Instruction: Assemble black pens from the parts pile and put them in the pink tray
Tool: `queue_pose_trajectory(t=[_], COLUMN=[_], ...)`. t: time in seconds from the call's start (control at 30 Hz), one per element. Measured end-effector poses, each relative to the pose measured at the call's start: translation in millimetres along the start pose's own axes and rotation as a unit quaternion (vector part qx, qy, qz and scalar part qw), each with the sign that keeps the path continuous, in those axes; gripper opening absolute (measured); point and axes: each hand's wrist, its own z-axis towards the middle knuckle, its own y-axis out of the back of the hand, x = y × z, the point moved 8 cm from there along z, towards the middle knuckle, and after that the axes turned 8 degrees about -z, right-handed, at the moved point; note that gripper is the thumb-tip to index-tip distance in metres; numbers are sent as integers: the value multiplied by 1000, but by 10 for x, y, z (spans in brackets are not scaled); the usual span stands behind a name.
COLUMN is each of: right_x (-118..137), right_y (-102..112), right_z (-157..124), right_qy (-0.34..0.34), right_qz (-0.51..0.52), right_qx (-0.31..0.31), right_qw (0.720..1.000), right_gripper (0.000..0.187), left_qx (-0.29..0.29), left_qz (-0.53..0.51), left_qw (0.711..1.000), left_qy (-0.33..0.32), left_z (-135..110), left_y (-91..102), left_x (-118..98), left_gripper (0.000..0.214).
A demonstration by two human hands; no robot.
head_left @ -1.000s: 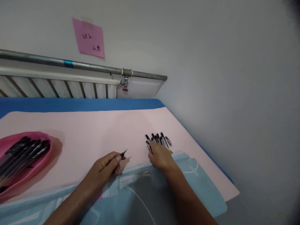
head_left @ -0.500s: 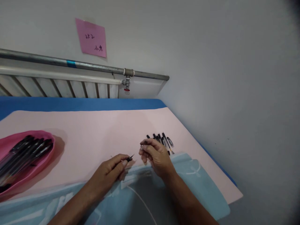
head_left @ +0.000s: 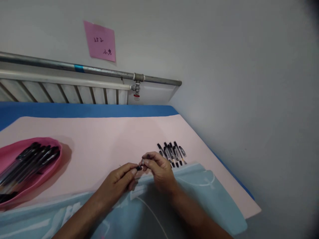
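Observation:
My left hand (head_left: 119, 179) pinches a small black pen part (head_left: 139, 168) between thumb and forefinger; the rest of it is hidden in the fingers. Facing it, my right hand (head_left: 160, 172) holds a tiny shiny silvery piece (head_left: 143, 162) in its fingertips, too small to identify. The two pieces are close together, and I cannot tell whether they touch. Just beyond my right hand lie several black-and-clear pens and pen parts (head_left: 176, 153) in a loose group on the pink surface.
On the left is a pink basket (head_left: 58, 156) with several black pens (head_left: 27, 166) in it. A pale pink tabletop (head_left: 104, 136) has a blue back edge (head_left: 99, 111). Light blue patterned cloth (head_left: 211, 199) covers the near side. A wall (head_left: 236, 99) bounds the right; a radiator (head_left: 84, 94) stands behind.
My right hand has moved left and slightly down, bringing the silvery piece up to the black pen part. The thin spike on that part no longer shows. The view has shifted slightly.

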Motion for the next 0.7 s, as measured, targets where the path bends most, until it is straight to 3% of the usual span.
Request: queue_pose_trajectory(t=[0.3, 0.7], right_x=[96, 113], right_y=[-18, -122], right_z=[-22, -16], right_qy=[21, -12], right_qz=[-54, -7], right_qx=[8, 113], right_qw=[998, 993], right_gripper=[7, 13], left_qx=[14, 45], left_qz=[-21, -133], left_qw=[999, 986], left_qy=[38, 93], left_z=[-29, -82], left_y=[-33, -90], left_x=[-50, 57], left_gripper=[30, 28])
